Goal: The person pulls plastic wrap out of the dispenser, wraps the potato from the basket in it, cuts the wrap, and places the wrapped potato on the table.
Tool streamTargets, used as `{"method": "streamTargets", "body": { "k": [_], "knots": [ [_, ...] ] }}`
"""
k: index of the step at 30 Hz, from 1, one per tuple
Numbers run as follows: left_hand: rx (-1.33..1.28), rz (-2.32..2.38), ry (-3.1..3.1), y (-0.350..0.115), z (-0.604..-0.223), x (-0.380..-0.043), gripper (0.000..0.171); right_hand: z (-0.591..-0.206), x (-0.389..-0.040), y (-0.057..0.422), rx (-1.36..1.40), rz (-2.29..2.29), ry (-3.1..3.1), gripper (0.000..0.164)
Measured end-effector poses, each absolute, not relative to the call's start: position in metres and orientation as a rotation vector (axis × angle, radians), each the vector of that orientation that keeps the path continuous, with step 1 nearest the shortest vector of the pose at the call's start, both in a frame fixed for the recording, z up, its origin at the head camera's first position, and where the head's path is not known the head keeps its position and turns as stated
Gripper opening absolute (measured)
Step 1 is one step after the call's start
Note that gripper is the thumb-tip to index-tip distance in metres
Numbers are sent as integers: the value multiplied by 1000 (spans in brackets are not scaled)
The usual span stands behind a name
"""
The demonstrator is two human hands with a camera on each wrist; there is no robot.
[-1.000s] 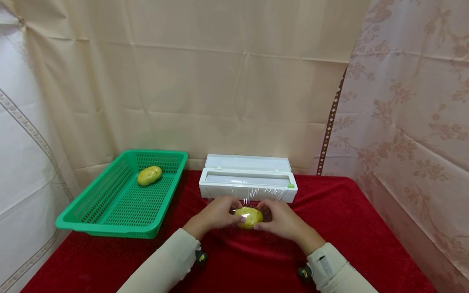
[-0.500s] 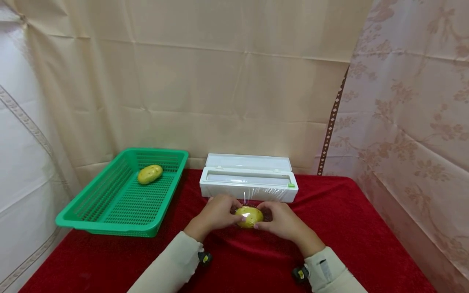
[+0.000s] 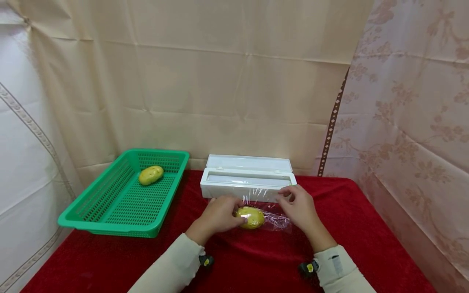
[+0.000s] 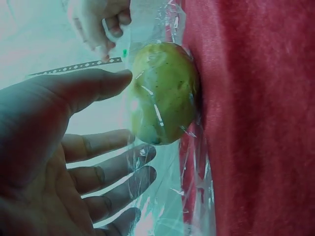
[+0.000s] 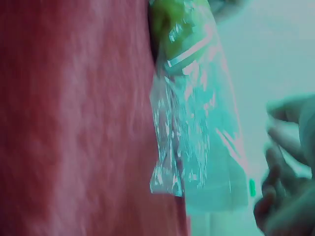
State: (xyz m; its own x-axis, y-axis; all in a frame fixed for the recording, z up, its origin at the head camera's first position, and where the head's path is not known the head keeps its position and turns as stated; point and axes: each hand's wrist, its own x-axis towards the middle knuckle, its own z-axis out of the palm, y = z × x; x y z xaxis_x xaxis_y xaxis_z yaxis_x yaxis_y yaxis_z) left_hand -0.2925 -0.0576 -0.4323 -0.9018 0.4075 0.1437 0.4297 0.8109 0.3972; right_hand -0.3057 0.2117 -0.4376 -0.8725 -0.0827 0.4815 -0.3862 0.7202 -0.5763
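Note:
A yellow potato lies on the red cloth under clear plastic wrap, which runs back to the white cling film dispenser. My left hand holds the potato's left end, with the thumb at the near side and fingers behind. The left wrist view shows thumb and index tips at the potato's edge, other fingers spread by the film. My right hand hovers before the dispenser's right end, fingers loosely bent around nothing visible. In the right wrist view, the green slider shows beside those fingers, apart from them.
At the left stands a green perforated basket with another potato inside. The dispenser's lid is raised at the back. Crumpled film spreads right of the wrapped potato. A beige curtain hangs behind the table.
My right hand has let go of the potato's right end and moved up and right to the dispenser's right end. The left hand and the potato have barely moved.

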Motion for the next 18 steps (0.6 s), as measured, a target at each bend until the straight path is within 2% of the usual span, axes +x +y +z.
{"method": "streamTargets", "body": {
  "k": [5, 18],
  "knots": [
    [-659, -630, -2913, -58, -428, -289, 43, -440, -312, 227, 176, 825, -2497, 30],
    [-670, -617, -2888, -55, -421, -280, 39, -441, -311, 229, 243, 744, -2635, 39]
  ]
}}
